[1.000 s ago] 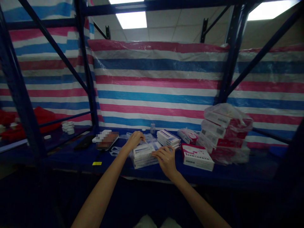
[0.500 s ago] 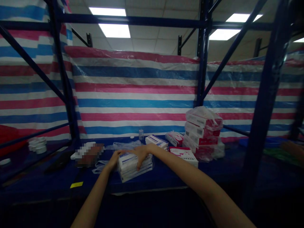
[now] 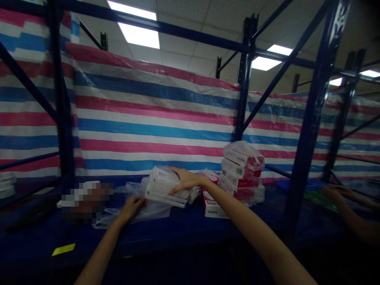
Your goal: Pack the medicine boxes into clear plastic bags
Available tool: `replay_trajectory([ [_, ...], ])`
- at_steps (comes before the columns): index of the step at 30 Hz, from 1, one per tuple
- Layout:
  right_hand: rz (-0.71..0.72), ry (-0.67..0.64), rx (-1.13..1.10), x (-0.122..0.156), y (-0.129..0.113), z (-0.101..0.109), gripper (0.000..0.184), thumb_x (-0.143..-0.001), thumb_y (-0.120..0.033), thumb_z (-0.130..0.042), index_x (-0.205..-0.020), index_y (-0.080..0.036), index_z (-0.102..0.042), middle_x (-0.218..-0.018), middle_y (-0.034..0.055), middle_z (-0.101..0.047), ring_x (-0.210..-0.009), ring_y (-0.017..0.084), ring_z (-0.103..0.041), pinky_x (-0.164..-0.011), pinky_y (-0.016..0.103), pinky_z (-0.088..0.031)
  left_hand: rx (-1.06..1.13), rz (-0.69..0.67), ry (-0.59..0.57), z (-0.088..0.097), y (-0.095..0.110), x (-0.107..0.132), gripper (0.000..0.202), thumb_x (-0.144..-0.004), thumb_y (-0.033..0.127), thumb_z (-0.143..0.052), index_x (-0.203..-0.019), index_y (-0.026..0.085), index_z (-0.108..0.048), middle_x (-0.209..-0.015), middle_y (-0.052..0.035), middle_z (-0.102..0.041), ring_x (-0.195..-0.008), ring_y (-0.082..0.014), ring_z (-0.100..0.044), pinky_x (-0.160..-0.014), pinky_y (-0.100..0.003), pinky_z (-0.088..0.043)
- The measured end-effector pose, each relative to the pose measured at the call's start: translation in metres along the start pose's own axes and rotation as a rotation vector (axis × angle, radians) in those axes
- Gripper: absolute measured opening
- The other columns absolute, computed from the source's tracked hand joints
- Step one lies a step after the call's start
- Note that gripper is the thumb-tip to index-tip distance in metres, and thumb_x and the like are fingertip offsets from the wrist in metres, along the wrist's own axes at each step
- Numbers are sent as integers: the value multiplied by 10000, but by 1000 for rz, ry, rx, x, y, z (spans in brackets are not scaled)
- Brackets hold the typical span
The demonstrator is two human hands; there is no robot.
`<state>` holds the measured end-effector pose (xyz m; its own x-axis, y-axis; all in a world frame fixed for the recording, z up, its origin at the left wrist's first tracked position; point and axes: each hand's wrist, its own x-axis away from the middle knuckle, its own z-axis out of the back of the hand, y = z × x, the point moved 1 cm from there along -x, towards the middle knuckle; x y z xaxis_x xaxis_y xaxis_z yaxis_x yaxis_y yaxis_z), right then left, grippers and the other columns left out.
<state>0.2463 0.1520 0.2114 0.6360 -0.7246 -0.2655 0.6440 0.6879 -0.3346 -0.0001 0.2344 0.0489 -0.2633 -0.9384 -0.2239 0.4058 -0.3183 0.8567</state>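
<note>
My right hand point(image 3: 187, 180) is closed over a stack of flat white boxes point(image 3: 164, 186), thumb on the near side and fingers over the top. The stack sits tilted above the blue shelf, against a thin clear plastic bag point(image 3: 154, 211) spread under and beside it. At the stack's left, my left hand point(image 3: 132, 208) is closed, its fingertips pinching the bag's edge. Just right of my right wrist lies a red and white box point(image 3: 212, 204). Behind it rises a plastic-wrapped pile of red and white boxes point(image 3: 242, 166).
Blue rack posts point(image 3: 311, 118) and bars frame the shelf point(image 3: 178, 233). A striped plastic sheet point(image 3: 148, 126) hangs behind. To the left are a blurred-out item point(image 3: 89, 200), a dark object point(image 3: 35, 213) and a yellow label point(image 3: 63, 249). Another person's hands point(image 3: 338, 196) are at far right.
The white stack has been lifted and tipped back to the right by my right hand. My left hand has come off the stack and down to the bag. The view has tilted and turned right.
</note>
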Motion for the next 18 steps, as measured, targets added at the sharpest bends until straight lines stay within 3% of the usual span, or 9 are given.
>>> replay_trajectory([
  [4,-73,233,-75,-8,24,58,843,-602,-507,-677,-1314,-201,-345,-1269,81,-470,-1122,224,-467,-951,354,-384,-4,-65,-53,0,-2,-3,552,-650,620,-442,-707,123,-676,-726,-92,-680,-734,-241,-595,-731,-325,-419],
  [7,-259,414,65,-17,54,96,840,-588,-513,-681,-1289,-170,-370,-1236,111,-492,-1067,247,-499,-910,378,-401,-35,-81,-51,0,2,-3,568,-652,643,-422,-678,132,-670,-695,-85,-671,-701,-229,-582,-700,-315,-410],
  [9,-414,454,209,-21,74,112,855,-583,-537,-672,-1277,-140,-370,-1205,126,-514,-1024,251,-522,-872,368,-419,-40,-79,-49,0,4,-2,568,-649,646,-421,-670,134,-667,-688,-82,-668,-693,-225,-579,-691,-311,-406],
  [13,-639,425,380,-18,107,113,825,-619,-524,-661,-1272,-114,-369,-1142,139,-547,-957,243,-554,-799,338,-445,-48,-98,-33,0,3,-4,529,-686,615,-415,-648,145,-654,-666,-68,-654,-682,-217,-576,-685,-307,-401],
  [18,-728,426,445,-3,128,83,396,-844,-390,-494,-1156,-145,-481,-1131,87,-524,-961,193,-539,-820,399,-450,-47,-115,-27,-1,-5,-7,494,-717,581,-413,-658,150,-646,-670,-65,-648,-690,-215,-582,-695,-305,-405],
])
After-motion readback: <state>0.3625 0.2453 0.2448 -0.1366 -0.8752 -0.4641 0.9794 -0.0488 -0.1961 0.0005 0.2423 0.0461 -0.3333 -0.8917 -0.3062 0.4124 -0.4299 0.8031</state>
